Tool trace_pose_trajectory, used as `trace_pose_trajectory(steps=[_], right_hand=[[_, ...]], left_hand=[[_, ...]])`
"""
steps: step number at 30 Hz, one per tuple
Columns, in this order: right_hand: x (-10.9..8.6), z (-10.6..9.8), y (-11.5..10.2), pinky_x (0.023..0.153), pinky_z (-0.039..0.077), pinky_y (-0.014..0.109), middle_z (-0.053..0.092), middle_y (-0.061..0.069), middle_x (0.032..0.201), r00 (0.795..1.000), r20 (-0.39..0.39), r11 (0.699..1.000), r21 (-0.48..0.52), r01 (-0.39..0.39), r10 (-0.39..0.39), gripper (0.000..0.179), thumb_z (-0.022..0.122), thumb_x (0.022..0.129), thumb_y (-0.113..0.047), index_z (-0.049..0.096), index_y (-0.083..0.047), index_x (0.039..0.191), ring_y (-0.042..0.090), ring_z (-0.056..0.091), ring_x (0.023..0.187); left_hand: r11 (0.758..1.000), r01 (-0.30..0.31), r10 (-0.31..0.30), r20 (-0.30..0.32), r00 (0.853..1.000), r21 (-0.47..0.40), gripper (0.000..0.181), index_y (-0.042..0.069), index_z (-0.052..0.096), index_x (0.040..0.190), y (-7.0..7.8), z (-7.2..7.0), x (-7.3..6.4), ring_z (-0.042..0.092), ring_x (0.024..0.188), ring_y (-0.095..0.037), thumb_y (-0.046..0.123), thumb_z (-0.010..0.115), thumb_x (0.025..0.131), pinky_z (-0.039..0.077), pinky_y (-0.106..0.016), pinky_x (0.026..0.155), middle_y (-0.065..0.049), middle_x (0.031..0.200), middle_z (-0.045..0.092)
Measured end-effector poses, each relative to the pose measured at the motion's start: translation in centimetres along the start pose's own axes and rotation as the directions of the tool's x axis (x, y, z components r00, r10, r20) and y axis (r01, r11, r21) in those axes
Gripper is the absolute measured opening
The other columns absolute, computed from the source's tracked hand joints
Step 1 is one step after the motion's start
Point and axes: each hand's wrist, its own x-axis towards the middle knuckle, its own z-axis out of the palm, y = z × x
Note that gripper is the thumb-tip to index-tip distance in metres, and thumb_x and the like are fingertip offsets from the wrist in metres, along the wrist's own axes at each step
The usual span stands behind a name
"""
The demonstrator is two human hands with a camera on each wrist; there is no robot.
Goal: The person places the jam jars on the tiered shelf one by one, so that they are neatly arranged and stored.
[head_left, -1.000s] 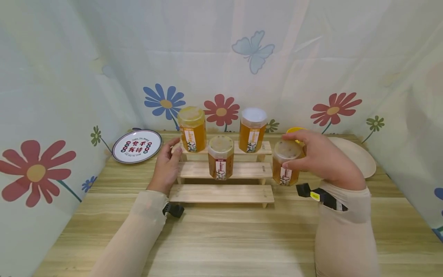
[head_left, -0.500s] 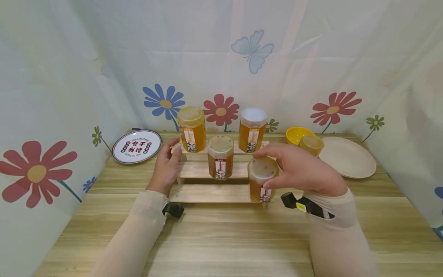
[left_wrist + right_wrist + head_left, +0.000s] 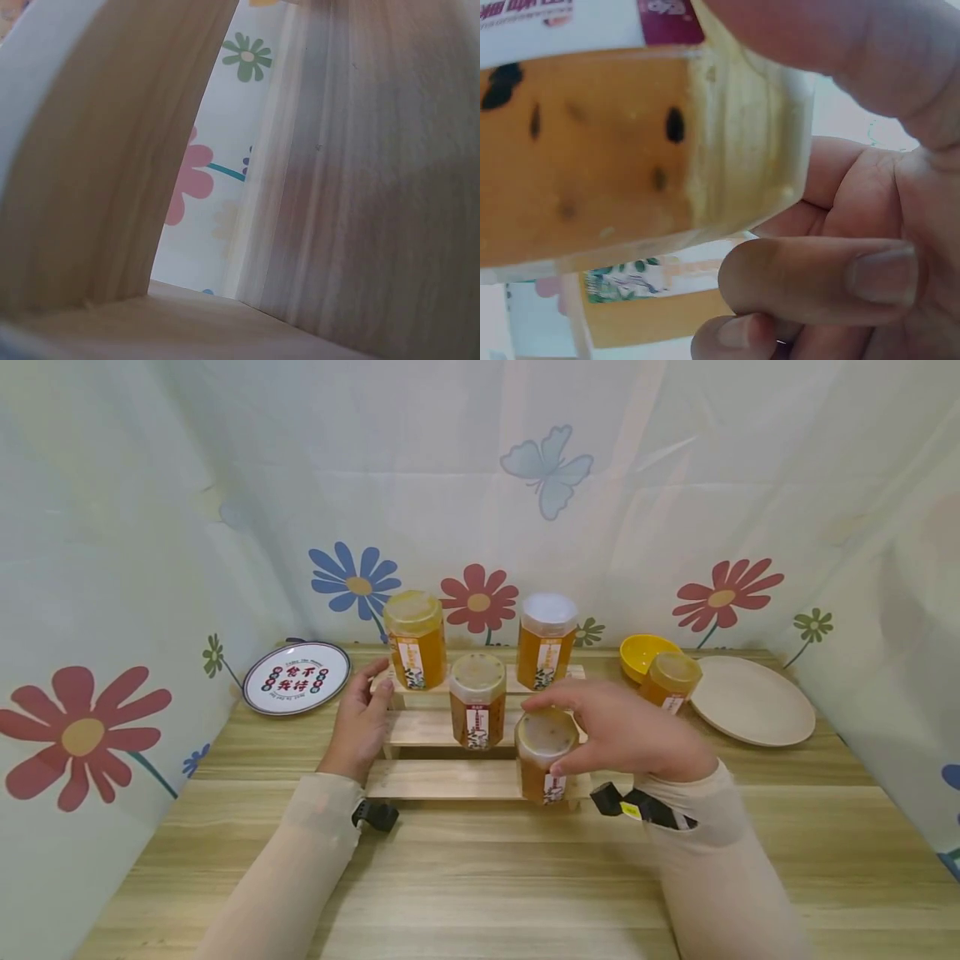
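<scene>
A three-tier wooden step stand point(image 3: 442, 778) stands mid-table. My left hand point(image 3: 357, 718) grips its left end, near the top and middle steps; the left wrist view shows only bare wooden boards point(image 3: 375, 195) up close. Thumb and fingers of my right hand point(image 3: 633, 727) pinch the lid end of an amber jar point(image 3: 543, 760), upright over the right part of the lowest step. Dark seeds show inside this jar in the right wrist view. A similar jar point(image 3: 477, 710) stands on the middle step. On the top step are a yellow-lidded jar point(image 3: 416, 647) and a white-lidded jar point(image 3: 546, 647).
Behind my right hand another amber jar point(image 3: 672, 675) stands in front of a yellow bowl point(image 3: 641, 652). A beige plate point(image 3: 757, 702) lies at the back right, and a white plate with red characters point(image 3: 296, 678) at the back left. Flowered cloth point(image 3: 450, 485) surrounds the table.
My right hand has carried the seeded jar leftward and nearer, from beside the stand to over its lowest step. The jar by the yellow bowl has come into view. The left hand stays put.
</scene>
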Motion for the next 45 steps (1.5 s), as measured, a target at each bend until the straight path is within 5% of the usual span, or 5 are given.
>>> trace_pose_trajectory(steps=[9, 12, 15, 19, 45], right_hand=[[0.8, 0.6, 0.3, 0.114, 0.045, 0.052, 0.057, 0.002, 0.154, 0.998, 0.057, 0.999, 0.025, -0.025, 0.024, 0.073, 0.093, 0.082, -0.026, 0.061, -0.02, 0.148, 0.027, 0.053, 0.138], [0.7, 0.4, 0.8, 0.106, 0.05, 0.049, 0.057, 0.0, 0.152, 0.997, 0.073, 0.996, 0.081, -0.023, 0.017, 0.073, 0.091, 0.084, -0.026, 0.06, -0.02, 0.149, 0.025, 0.059, 0.128], [0.5, 0.0, 1.5, 0.08, 0.055, 0.038, 0.07, 0.001, 0.112, 0.996, 0.087, 0.987, 0.156, -0.05, 0.037, 0.072, 0.091, 0.084, -0.029, 0.06, -0.021, 0.149, 0.021, 0.063, 0.089], [0.4, -0.4, 2.4, 0.057, 0.042, 0.03, 0.048, 0.001, 0.068, 0.995, 0.091, 0.97, 0.235, -0.066, 0.046, 0.069, 0.092, 0.084, -0.029, 0.063, -0.018, 0.146, 0.019, 0.046, 0.06], [1.4, 0.9, 0.5, 0.06, 0.045, 0.03, 0.058, 0.004, 0.083, 0.999, 0.039, 0.984, 0.177, 0.03, -0.037, 0.063, 0.091, 0.084, -0.034, 0.068, -0.017, 0.14, 0.016, 0.051, 0.064]], left_hand=[[1.0, -0.002, 0.002, -0.005, 1.0, 0.0, 0.048, 0.017, 0.042, 0.161, 0.1, 0.0, 0.0, 0.048, 0.13, -0.019, 0.03, 0.046, 0.114, 0.04, -0.034, 0.11, -0.003, 0.162, 0.044], [1.0, -0.009, 0.009, -0.009, 1.0, 0.0, 0.049, 0.014, 0.042, 0.16, 0.1, 0.1, 0.0, 0.048, 0.128, -0.02, 0.029, 0.046, 0.114, 0.041, -0.033, 0.108, -0.005, 0.161, 0.045], [1.0, -0.008, 0.008, -0.011, 1.0, 0.008, 0.049, 0.014, 0.042, 0.16, 0.2, 0.0, 0.0, 0.048, 0.127, -0.019, 0.03, 0.046, 0.114, 0.041, -0.032, 0.107, -0.005, 0.161, 0.045], [1.0, -0.011, 0.011, -0.008, 1.0, 0.014, 0.049, 0.014, 0.041, 0.161, 0.1, 0.1, 0.0, 0.048, 0.127, -0.019, 0.031, 0.046, 0.114, 0.041, -0.032, 0.107, -0.005, 0.161, 0.045], [1.0, -0.011, 0.011, -0.012, 1.0, 0.002, 0.048, 0.016, 0.043, 0.16, -0.2, 0.0, 0.0, 0.05, 0.122, -0.018, 0.03, 0.046, 0.114, 0.043, -0.028, 0.101, -0.007, 0.157, 0.048]])
